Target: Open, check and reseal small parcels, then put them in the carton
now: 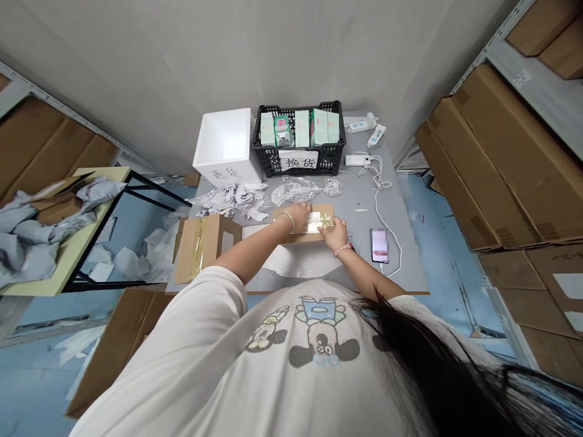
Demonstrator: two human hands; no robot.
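Small cardboard box [304, 239], lying on the grey table [410, 267] at the middle of its near part, between the person's 2 hands. The left hand [298, 217] is over the left part of the box top, fingers bent down against it; whether they grip or only press, I cannot tell. The right hand [336, 234] is closed on the right end, its thumb at the shiny yellowish tape [327, 219] that runs across the top over a white label [314, 216]. White paper [291, 261] lies on the near side of the box. To the left stands a larger taped carton [224, 241], apart from the box, with crumpled paper and clear plastic [234, 197] behind it. More clear wrap [303, 187] lies beyond the hands. At the back, a white foam box [214, 162] with dark writing on its front stands beside a black crate [325, 167], which holds several pale green boxes [301, 128] and bears a sign with 2 characters. Right of the crate are 3 white power strips [363, 125]. Further forward, a phone [379, 246] with a lit screen lies on the table to the right of the right hand, a white cable [397, 240] curving beside it.
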